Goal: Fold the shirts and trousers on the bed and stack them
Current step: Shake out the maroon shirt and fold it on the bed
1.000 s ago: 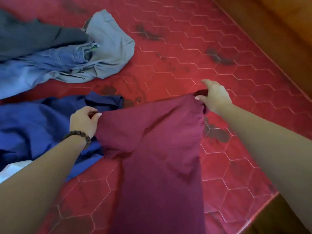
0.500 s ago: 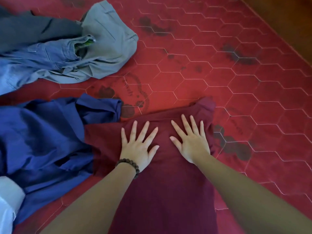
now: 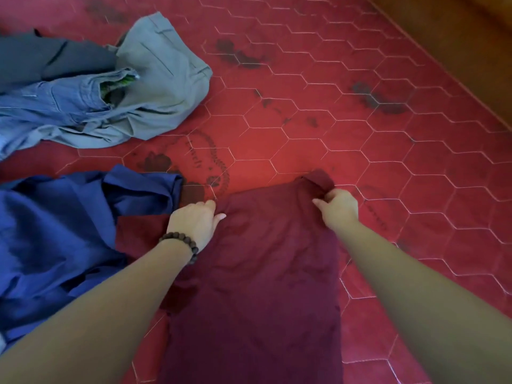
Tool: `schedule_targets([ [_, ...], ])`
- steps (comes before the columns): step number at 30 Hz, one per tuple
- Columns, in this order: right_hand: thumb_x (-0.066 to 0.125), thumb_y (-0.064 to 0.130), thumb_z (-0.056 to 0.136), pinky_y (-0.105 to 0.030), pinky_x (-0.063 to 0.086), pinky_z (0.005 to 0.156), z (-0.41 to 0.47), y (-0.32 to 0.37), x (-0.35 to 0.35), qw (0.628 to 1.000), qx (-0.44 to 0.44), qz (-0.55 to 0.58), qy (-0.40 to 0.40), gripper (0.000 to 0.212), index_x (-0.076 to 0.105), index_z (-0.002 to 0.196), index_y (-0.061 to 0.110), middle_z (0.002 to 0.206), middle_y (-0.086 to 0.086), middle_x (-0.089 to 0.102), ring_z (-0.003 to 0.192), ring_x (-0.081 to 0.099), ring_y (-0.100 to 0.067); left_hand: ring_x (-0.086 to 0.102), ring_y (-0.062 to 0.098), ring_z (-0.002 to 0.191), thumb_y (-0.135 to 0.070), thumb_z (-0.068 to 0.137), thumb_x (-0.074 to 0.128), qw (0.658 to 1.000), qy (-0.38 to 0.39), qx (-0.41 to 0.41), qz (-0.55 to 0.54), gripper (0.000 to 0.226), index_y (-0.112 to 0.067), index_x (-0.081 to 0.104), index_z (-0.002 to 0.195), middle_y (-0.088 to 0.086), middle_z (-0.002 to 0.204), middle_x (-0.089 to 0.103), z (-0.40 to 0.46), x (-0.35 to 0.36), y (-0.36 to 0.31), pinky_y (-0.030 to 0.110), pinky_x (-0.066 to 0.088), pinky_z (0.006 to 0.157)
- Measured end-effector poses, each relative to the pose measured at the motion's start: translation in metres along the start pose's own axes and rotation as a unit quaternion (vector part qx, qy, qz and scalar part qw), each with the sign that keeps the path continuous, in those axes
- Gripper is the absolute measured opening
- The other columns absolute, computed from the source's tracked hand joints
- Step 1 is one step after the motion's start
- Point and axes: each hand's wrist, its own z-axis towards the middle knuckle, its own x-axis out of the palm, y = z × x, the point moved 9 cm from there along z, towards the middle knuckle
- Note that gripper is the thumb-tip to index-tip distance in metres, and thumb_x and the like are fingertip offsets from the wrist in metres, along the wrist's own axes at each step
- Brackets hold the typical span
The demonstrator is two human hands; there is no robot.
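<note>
Head view: a maroon shirt (image 3: pixel 257 273) lies flat on the red bed (image 3: pixel 318 139), running from the middle of the frame down to the bottom edge. Its far edge is roughly straight, with a small lump of cloth bunched at the far right corner.

The right hand (image 3: pixel 338 207) sits at that far right corner, fingers curled down onto the bunched cloth and pinching it. The left hand (image 3: pixel 195 223) is at the far left side of the shirt, fingers bent and tucked toward the edge of the cloth; it appears to grip the fabric there, though the fingertips are partly hidden. A dark bead bracelet (image 3: pixel 181 245) circles the left wrist. Both forearms reach in from the bottom corners of the frame.

Just left of the shirt, a crumpled blue garment (image 3: pixel 55 234) lies in a heap, and it covers part of the shirt's left sleeve. Further back on the left, well apart from the shirt, is a pile of 3 pieces: grey trousers (image 3: pixel 163 84), light blue jeans (image 3: pixel 55 106) across them, and a dark grey garment (image 3: pixel 41 62) behind both.

The bed's cover has a stitched hexagon pattern and several dark stains. A wooden frame (image 3: pixel 457 40) borders the bed at the top right.
</note>
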Motion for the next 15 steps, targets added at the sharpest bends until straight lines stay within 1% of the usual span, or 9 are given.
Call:
schedule_targets([
  [2,0.065,0.018,0.089,-0.026,0.037,0.076,0.007,0.015,-0.013,0.998,-0.049,0.027,-0.041,0.019,0.064,0.105,0.007,0.104,-0.014,0.067,0.099,0.061,-0.031,0.063,0.026,0.076,-0.049,0.099,0.035,1.000,-0.016,0.009,0.003,0.041,-0.012,0.052,0.101,0.005,0.087,0.064,0.005,-0.008,-0.001,0.034,0.044,0.056],
  [3,0.064,0.018,0.090,-0.026,0.037,0.077,0.013,0.020,-0.020,0.996,-0.064,0.037,-0.057,0.020,0.062,0.107,0.007,0.105,-0.013,0.066,0.100,0.060,-0.031,0.063,0.027,0.079,-0.050,0.099,0.036,0.999,-0.034,-0.001,0.000,0.042,-0.011,0.052,0.103,0.006,0.090,0.064,0.008,-0.015,0.001,0.036,0.046,0.060],
  [5,0.064,0.026,0.091,-0.034,0.041,0.086,0.017,0.026,-0.027,0.996,-0.063,0.017,-0.063,0.034,0.055,0.118,0.007,0.118,-0.015,0.059,0.111,0.055,-0.033,0.057,0.032,0.100,-0.051,0.096,0.043,0.997,-0.062,-0.042,-0.009,0.046,-0.009,0.053,0.113,0.011,0.109,0.061,0.011,-0.027,0.005,0.042,0.043,0.083],
  [7,0.062,0.035,0.091,-0.045,0.039,0.095,0.002,0.028,-0.032,0.988,-0.073,-0.075,-0.111,0.049,0.048,0.128,0.006,0.129,-0.017,0.049,0.119,0.045,-0.035,0.048,0.036,0.119,-0.043,0.094,0.053,0.993,-0.100,-0.051,-0.038,0.046,-0.007,0.054,0.123,0.017,0.127,0.053,0.000,-0.038,-0.005,0.047,0.032,0.101],
  [9,0.059,0.030,0.092,-0.048,0.037,0.098,-0.041,0.042,-0.025,0.960,-0.177,-0.131,-0.173,0.045,0.051,0.128,0.004,0.131,-0.018,0.049,0.120,0.044,-0.037,0.049,0.037,0.122,-0.023,0.088,0.059,0.987,-0.145,0.011,-0.061,0.035,-0.005,0.061,0.118,0.019,0.128,0.055,-0.027,-0.043,-0.041,0.050,0.034,0.105],
  [10,0.058,0.025,0.091,-0.049,0.036,0.102,-0.068,0.048,-0.009,0.943,-0.245,-0.142,-0.173,0.041,0.054,0.126,0.004,0.131,-0.018,0.051,0.122,0.046,-0.037,0.052,0.037,0.120,-0.017,0.083,0.059,0.984,-0.154,0.060,-0.067,0.032,-0.005,0.066,0.112,0.018,0.126,0.058,-0.044,-0.037,-0.066,0.050,0.038,0.104],
  [12,0.056,0.019,0.091,-0.052,0.029,0.113,-0.117,0.049,0.038,0.914,-0.348,-0.177,-0.109,0.038,0.057,0.127,0.005,0.136,-0.017,0.051,0.131,0.044,-0.035,0.052,0.032,0.126,-0.021,0.083,0.049,0.982,-0.099,0.138,-0.075,0.041,-0.006,0.067,0.117,0.015,0.131,0.059,-0.076,-0.013,-0.110,0.049,0.039,0.107],
  [14,0.044,0.026,0.098,-0.049,0.009,0.119,-0.141,0.030,0.079,0.895,-0.373,-0.246,-0.012,0.046,0.044,0.143,0.014,0.152,-0.009,0.037,0.145,0.025,-0.027,0.031,0.026,0.143,-0.036,0.093,0.038,0.986,-0.003,0.149,-0.071,0.055,-0.010,0.046,0.141,0.008,0.152,0.039,-0.095,0.019,-0.125,0.048,0.023,0.117],
  [15,0.038,0.033,0.101,-0.049,0.000,0.119,-0.139,0.016,0.083,0.891,-0.360,-0.278,0.004,0.050,0.033,0.149,0.021,0.158,-0.004,0.026,0.148,0.014,-0.023,0.017,0.023,0.148,-0.044,0.096,0.033,0.989,0.025,0.136,-0.059,0.061,-0.015,0.032,0.150,0.003,0.159,0.025,-0.098,0.032,-0.119,0.048,0.014,0.120],
])
